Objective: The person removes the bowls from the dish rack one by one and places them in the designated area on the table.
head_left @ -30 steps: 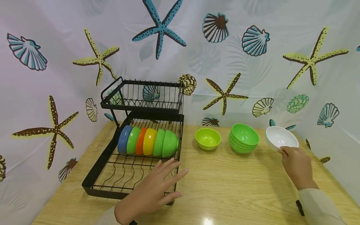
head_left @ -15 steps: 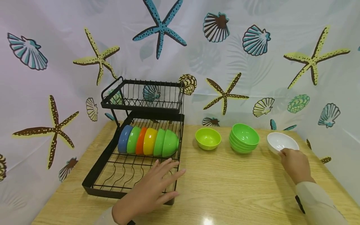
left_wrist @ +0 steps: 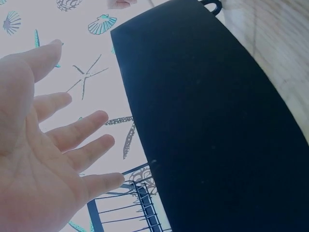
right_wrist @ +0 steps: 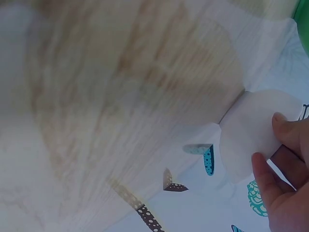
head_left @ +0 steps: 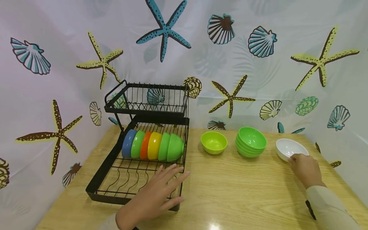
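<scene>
At the right of the table stands a white bowl (head_left: 291, 147), level with its opening up. My right hand (head_left: 306, 169) pinches its near rim; in the right wrist view the thumb and a finger (right_wrist: 264, 166) lie against the bowl's side. My left hand (head_left: 153, 195) is over the front right part of the black dish rack (head_left: 106, 171), its fingers spread and holding nothing; the left wrist view shows the bare palm (left_wrist: 48, 169). To the left of the white bowl are a stack of green bowls (head_left: 249, 143) and a single lime-green bowl (head_left: 214, 143).
Several bowls, blue, green, orange and yellow (head_left: 154, 146), stand on edge in a row in the rack's lower tier. An upper wire tier (head_left: 145, 111) rises behind them. A curtain printed with starfish and shells (head_left: 230, 57) hangs around the wooden table (head_left: 244, 191).
My right hand has lowered the white bowl from a tilted, raised pose down to the table, keeping its grip on the rim. My left hand has stayed nearly still.
</scene>
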A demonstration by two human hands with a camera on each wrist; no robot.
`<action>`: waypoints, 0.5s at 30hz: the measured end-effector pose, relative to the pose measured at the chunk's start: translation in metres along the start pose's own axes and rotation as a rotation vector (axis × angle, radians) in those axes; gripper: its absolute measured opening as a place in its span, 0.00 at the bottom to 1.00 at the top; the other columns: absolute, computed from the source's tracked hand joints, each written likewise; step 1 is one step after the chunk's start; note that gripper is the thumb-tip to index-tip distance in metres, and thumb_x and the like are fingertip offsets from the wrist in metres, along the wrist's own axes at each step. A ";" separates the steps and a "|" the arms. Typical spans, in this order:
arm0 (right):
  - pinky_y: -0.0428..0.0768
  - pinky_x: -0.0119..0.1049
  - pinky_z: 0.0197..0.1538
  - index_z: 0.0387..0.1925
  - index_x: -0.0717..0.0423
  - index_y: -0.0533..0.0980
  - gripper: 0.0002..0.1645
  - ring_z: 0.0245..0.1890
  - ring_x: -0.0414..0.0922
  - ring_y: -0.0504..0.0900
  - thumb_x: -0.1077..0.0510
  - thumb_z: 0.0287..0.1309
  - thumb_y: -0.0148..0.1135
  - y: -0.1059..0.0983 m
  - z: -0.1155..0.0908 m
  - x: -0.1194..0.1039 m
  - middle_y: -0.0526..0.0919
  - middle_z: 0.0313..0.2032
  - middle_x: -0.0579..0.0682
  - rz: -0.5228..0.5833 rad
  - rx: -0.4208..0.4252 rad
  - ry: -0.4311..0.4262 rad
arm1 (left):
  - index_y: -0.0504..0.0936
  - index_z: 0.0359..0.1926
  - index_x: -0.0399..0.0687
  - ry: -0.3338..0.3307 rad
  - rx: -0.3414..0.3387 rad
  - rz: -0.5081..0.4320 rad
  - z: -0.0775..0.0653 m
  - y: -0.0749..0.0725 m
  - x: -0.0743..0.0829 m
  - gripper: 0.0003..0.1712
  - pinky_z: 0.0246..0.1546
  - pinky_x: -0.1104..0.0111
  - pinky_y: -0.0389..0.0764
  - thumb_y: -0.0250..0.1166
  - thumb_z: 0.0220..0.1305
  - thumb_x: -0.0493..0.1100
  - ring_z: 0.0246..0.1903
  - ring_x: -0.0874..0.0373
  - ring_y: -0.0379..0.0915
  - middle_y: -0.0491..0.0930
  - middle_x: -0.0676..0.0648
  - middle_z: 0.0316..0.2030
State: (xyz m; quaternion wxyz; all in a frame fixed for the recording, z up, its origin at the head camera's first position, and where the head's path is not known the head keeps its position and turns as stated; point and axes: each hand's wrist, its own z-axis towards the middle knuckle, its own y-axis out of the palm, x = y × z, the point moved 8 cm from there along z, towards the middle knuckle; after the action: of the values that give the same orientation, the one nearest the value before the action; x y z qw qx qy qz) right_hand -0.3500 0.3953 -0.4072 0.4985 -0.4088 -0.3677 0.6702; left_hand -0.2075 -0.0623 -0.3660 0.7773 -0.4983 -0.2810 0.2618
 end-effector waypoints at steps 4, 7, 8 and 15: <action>0.76 0.63 0.29 0.28 0.73 0.80 0.08 0.22 0.64 0.79 0.67 0.54 0.64 0.001 0.002 0.002 0.82 0.24 0.66 0.008 -0.024 0.006 | 0.50 0.74 0.68 -0.005 -0.004 -0.011 -0.001 0.003 0.000 0.43 0.68 0.44 0.54 0.62 0.65 0.57 0.71 0.50 0.50 0.59 0.50 0.70; 0.76 0.63 0.31 0.28 0.74 0.80 0.08 0.22 0.64 0.79 0.68 0.56 0.62 0.002 0.004 0.003 0.82 0.24 0.66 0.010 -0.040 0.010 | 0.49 0.75 0.69 -0.007 -0.009 -0.006 -0.001 0.004 -0.001 0.43 0.68 0.44 0.54 0.60 0.65 0.58 0.71 0.50 0.49 0.58 0.50 0.71; 0.76 0.64 0.31 0.28 0.74 0.80 0.09 0.23 0.64 0.79 0.68 0.56 0.61 0.003 0.004 0.003 0.82 0.25 0.66 0.011 -0.046 0.013 | 0.48 0.75 0.69 -0.006 -0.010 -0.005 -0.001 0.004 -0.001 0.43 0.68 0.44 0.53 0.60 0.65 0.58 0.71 0.50 0.49 0.58 0.50 0.71; 0.75 0.64 0.33 0.32 0.76 0.79 0.10 0.26 0.69 0.79 0.67 0.58 0.58 0.006 0.002 0.004 0.82 0.29 0.70 0.007 -0.056 0.033 | 0.48 0.75 0.69 -0.003 -0.025 0.006 -0.001 0.005 -0.001 0.39 0.68 0.44 0.54 0.54 0.67 0.62 0.72 0.51 0.48 0.58 0.50 0.70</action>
State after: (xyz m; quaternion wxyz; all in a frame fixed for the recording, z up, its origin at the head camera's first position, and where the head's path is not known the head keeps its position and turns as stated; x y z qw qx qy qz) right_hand -0.3551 0.3979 -0.4128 0.4904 -0.4351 -0.3765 0.6546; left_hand -0.2080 -0.0617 -0.3706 0.7698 -0.5085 -0.2838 0.2612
